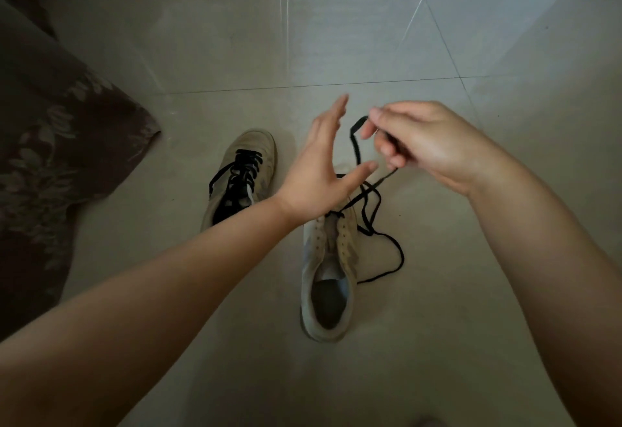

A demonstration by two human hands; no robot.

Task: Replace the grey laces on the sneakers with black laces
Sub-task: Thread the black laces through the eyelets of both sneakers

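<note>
Bare tiled floor (370, 39) beyond both hands; patterned fabric (50, 144) well left. Right hand (427, 144) pinching black lace (356, 144), fingers curled round it. Left hand (323, 170) spread, holding nothing. Under hands: pale sneaker (328, 275), lace only in lowest eyelets, slack looping right. Left of it: second sneaker (245, 170), laced black.

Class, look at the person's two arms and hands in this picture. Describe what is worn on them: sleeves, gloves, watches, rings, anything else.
Both forearms are bare as far as the frame shows, with no sleeves in view. The left hand and the right hand wear no gloves. No watch, bracelet or ring shows on either wrist or on the visible fingers.
</note>
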